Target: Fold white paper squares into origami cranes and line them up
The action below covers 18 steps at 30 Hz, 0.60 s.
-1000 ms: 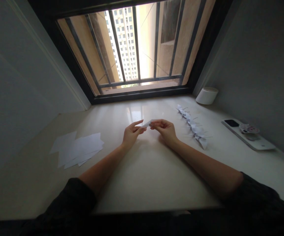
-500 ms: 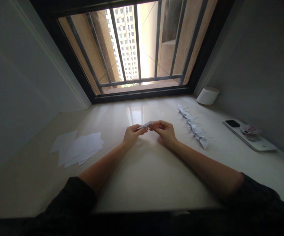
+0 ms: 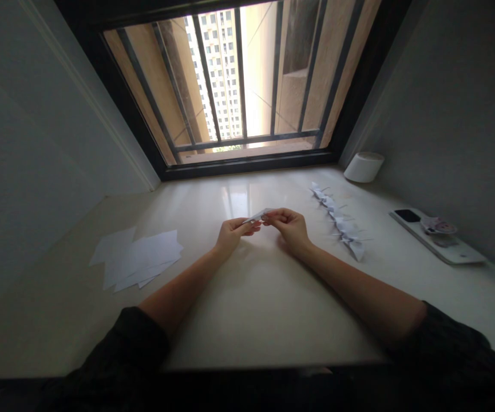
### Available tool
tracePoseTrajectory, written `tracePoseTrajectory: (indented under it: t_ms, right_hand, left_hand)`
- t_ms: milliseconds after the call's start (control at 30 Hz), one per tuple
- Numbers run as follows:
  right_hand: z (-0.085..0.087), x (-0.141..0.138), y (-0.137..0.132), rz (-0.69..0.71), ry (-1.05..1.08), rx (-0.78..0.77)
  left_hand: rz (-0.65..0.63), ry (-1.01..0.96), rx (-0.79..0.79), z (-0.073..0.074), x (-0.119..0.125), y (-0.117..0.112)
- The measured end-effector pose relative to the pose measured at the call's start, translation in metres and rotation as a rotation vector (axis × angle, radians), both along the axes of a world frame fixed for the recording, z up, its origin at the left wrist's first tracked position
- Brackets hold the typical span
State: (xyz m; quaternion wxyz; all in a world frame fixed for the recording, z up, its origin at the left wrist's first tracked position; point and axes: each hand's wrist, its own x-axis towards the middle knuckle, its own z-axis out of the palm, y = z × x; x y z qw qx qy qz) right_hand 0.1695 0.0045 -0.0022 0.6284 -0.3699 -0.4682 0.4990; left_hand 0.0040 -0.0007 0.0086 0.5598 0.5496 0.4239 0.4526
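A small folded piece of white paper [image 3: 256, 216] is held just above the middle of the sill, between my two hands. My left hand [image 3: 233, 233] pinches its left end, thumb on the near side. At its right end, the thumb and fingertips of my right hand [image 3: 289, 226] are closed on the paper. The exact folds are too small to make out. To the right of my right hand stands a row of several folded paper cranes [image 3: 337, 222]. Left of my left hand lie loose white paper sheets [image 3: 144, 257], overlapping one another.
A white phone [image 3: 436, 237] with a round grip on its back lies at the right by the wall. Behind it, in the corner, stands a white cylindrical object [image 3: 364, 167]. The barred window [image 3: 247, 170] rises behind the pale sill [image 3: 264, 320].
The fingers of my right hand have shifted slightly at the paper's right end, and the paper's angle differs a little. My left hand keeps its hold.
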Motion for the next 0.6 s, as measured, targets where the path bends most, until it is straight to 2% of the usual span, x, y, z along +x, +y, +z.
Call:
tracePoseTrajectory:
  t_ms: [600]
  right_hand:
    - [-0.005, 0.0041, 0.0051, -0.049, -0.031, 0.028]
  left_hand:
    - [-0.229, 0.071, 0.008, 0.002, -0.005, 0.0035]
